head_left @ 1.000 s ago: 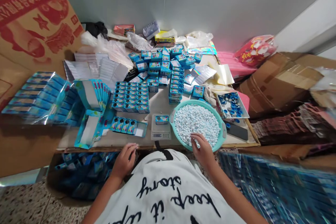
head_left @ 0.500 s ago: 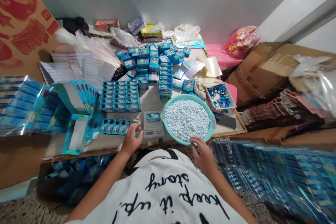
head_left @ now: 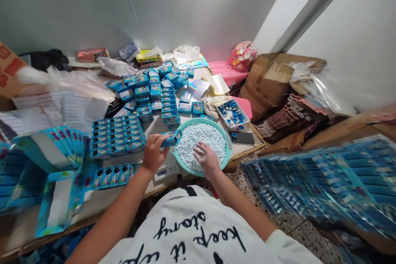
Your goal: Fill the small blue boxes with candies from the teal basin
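Observation:
My left hand (head_left: 155,151) grips a small blue box (head_left: 172,138), held tilted above the kitchen scale (head_left: 166,171), its far end at the left rim of the turquoise basin (head_left: 229,147). White and pale blue pebble-like pieces (head_left: 201,133) fill the basin. On top of them lies my right hand (head_left: 206,157), fingers spread apart; whether any pieces are under the fingertips is hidden. To the left of the scale stands a short row of blue boxes (head_left: 111,176), with a larger stacked block of the same boxes (head_left: 116,137) behind it.
Loose blue boxes (head_left: 150,86) pile up at the back. Right of the basin are a tray of blue caps (head_left: 234,113) and a dark phone-like slab (head_left: 243,137). An open blue carton (head_left: 57,202) sits at the left. Wrapped blue packs (head_left: 309,177) stand beyond the table at right.
My left hand has lifted a blue box off the scale and carried it to the basin's rim. My right hand has moved from the near rim onto the pieces. The camera view has turned right.

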Motion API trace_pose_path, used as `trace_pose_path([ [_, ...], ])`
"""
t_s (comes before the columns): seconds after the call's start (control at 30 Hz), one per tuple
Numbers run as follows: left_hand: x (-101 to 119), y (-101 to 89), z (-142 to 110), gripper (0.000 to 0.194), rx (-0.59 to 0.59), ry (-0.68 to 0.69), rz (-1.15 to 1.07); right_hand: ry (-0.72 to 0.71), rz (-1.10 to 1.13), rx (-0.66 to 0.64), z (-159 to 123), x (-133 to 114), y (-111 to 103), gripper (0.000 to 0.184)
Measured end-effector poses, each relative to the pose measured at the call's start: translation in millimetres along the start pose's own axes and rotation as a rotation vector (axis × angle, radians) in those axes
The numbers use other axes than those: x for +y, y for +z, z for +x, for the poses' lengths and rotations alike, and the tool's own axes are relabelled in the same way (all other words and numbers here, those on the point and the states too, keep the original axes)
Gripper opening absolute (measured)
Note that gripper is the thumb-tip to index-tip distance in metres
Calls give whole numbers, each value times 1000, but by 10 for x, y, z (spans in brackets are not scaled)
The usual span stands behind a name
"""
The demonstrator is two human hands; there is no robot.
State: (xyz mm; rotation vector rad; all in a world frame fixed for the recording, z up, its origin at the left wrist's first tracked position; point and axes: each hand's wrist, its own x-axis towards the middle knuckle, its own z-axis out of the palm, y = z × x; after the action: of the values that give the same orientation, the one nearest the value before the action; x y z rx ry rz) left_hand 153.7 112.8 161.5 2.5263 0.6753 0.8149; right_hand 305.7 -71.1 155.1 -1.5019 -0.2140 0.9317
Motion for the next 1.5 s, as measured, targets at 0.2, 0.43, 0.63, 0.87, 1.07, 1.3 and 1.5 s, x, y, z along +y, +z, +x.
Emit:
trace_pose_path([
  [0.2,496,137,426,38,-337,586,168,213,544,-90,270,-188,159,36],
  [0.43,552,226,422,46,-263,755,342,390,898,-4,454,-127,87,18],
  [0.63,670,268,524,46,-264,675,371,448,972,-19,504,-126,56,17],
  [0.87,730,254,684,46,-313,717,343,428,966,-59,592,-171,63,19],
  [1.07,552,162,627,50,-283,734,327,410,802,-41,669,-182,87,13],
  [1.3,514,187,487,44,-134,451,146,170,469,98,710,-206,101,15],
  [1.5,350,175,114,34,16,-137,-174,-181,21,160,595,-251,-165,27],
])
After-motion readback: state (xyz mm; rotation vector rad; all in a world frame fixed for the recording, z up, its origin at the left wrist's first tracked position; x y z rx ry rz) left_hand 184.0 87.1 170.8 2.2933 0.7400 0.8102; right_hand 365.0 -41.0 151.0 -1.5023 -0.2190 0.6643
